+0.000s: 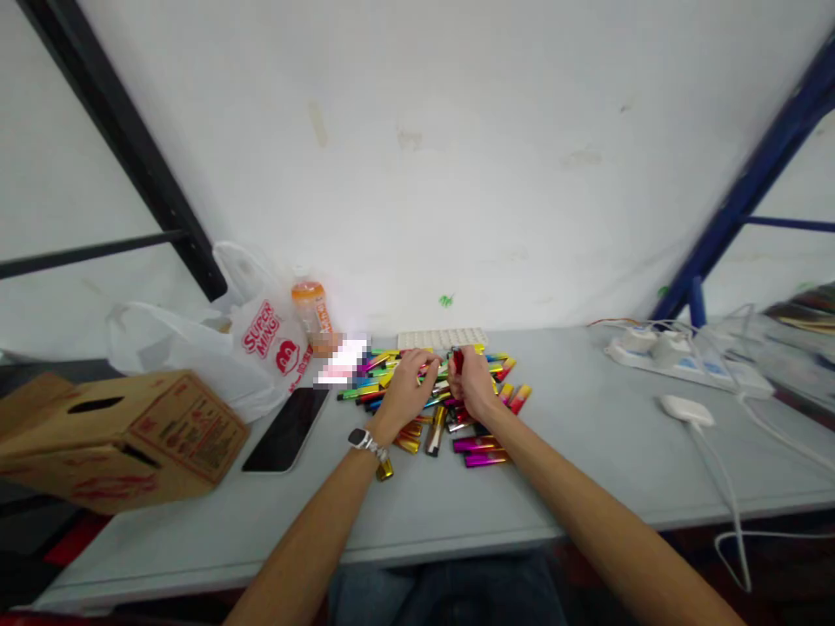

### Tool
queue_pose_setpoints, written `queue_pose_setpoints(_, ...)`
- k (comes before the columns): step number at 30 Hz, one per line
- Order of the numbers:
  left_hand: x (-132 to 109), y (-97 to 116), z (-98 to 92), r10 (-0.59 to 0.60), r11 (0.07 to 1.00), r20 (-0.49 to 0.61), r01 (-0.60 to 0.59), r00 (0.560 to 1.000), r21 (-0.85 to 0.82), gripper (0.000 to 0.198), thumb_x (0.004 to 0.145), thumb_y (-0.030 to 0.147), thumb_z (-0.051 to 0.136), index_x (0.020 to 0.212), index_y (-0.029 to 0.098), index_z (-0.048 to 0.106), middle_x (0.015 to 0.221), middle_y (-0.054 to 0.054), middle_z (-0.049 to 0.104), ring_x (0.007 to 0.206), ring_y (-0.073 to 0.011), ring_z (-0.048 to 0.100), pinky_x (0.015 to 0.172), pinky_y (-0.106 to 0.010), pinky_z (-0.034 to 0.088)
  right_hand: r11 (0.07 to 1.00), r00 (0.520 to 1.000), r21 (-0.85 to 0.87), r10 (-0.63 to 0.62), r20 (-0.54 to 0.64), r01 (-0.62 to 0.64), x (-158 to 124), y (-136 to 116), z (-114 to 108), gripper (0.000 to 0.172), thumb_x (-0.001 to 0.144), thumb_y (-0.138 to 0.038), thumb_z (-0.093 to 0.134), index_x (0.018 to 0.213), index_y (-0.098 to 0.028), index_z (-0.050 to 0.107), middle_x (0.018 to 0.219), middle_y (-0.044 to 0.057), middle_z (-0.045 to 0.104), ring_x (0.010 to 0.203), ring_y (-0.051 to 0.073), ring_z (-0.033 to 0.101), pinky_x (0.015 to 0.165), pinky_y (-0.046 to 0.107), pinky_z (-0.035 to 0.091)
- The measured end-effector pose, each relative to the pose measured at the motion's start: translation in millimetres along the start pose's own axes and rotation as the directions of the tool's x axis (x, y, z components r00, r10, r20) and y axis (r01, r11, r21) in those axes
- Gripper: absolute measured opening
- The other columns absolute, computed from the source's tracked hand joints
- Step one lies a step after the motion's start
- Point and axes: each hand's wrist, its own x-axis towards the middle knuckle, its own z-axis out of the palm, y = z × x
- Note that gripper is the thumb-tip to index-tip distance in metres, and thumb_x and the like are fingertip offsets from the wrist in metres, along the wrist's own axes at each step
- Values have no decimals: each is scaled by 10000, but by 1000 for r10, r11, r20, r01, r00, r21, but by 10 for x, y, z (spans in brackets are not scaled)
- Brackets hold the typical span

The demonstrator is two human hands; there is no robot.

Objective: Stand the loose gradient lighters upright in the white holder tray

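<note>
Lighters (437, 426) lie heaped on the table (587, 426), seemingly for easy reach. The left hand (410, 384) curves over them, whether pinching anything I cannot tell; the right hand (475, 384) curls its fingers around a red lighter (458, 361), apparently steadying it.

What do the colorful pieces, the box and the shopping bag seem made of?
Colorful pieces: glossy metal or coated plastic, hard to tell; they glint.
Box: likely cardboard, matte brown with a cut handle slot.
Shopping bag: probably thin plastic, crinkled and translucent.
</note>
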Motion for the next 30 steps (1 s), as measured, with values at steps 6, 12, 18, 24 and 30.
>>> queue_pose_setpoints(6,7,28,-17,23,1000,14,-23,1000,-4,225,981,264,451,852,205,625,954,-55,687,978,-202,600,945,-356,459,991,987,111,50,153,-68,-40,25,-16,550,859,-671,414,550,-217,411,416,-84,236,350,64,175,375,214,122)
queue_pose_setpoints(12,4,49,-15,21,999,37,-20,999,-25,251,980,257,441,791,206,597,900,-53,655,942,-200,585,920,-344,462,991,984,117,50,171,-71,-87,12,9,596,836,-711,447,525,-205,403,411,-88,246,355,50,172,383,204,126)
queue_pose_setpoints(18,-6,32,8,56,997,40,-54,998,-48,234,975,238,451,790,197,589,867,-46,632,905,-194,569,883,-334,455,993,988,99,47,148,-62,-90,7,26,540,835,-651,480,532,-215,385,403,-89,250,348,53,176,373,206,125)
queue_pose_setpoints(24,-23,-19,44,73,996,41,-71,997,-51,225,971,225,460,781,193,577,857,-45,624,869,-189,569,829,-325,457,1000,996,8,-12,83,12,-47,46,19,446,891,-486,397,524,-234,381,390,-64,271,326,76,207,347,226,146)
queue_pose_setpoints(30,-23,-32,57,67,995,-6,-67,998,-67,187,972,230,470,878,189,627,934,-60,660,939,-196,595,885,-342,468,996,991,46,-81,109,77,-26,76,-6,475,892,-573,399,565,-229,411,418,-67,290,360,82,206,375,237,158)
